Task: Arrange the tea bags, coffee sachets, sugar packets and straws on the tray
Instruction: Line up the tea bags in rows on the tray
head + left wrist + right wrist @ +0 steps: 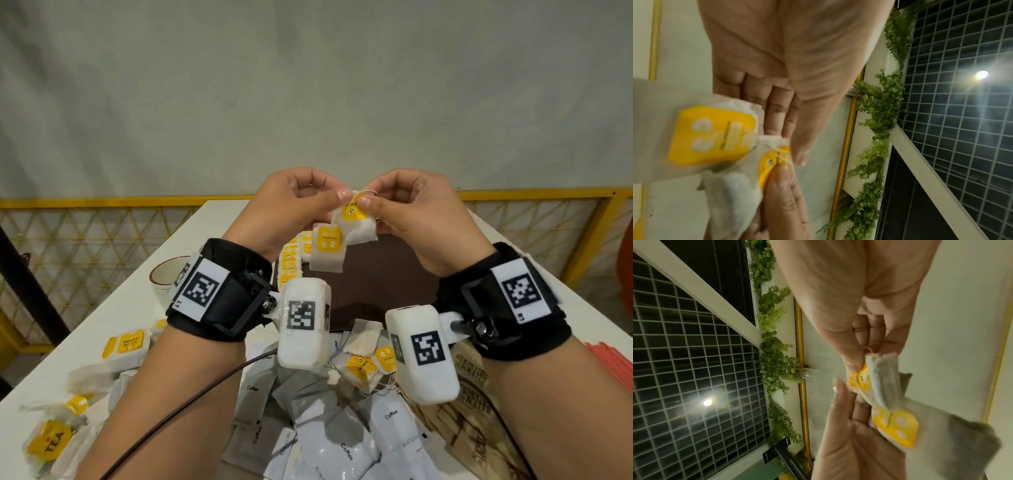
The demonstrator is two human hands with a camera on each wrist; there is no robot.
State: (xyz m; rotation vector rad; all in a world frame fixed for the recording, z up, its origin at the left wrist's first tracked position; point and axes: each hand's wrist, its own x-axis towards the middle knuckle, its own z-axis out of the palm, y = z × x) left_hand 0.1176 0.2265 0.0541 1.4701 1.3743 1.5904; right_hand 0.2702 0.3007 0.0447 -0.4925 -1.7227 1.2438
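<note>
tea bags (354, 224) hang long axis downward, tags up, pinched between left hand (291, 209) and right hand (411, 212)

Near the front left corner of the white table (191, 246), a yellow paper tag on a white tea bag (51, 442) reads "TEA". A second yellow tag (129, 341), further back along the left edge, reads "RELAX". Grey and white flat sachets (337, 442) at the front edge each carry the word "Coffee". Other print is too blurred to read.
</note>
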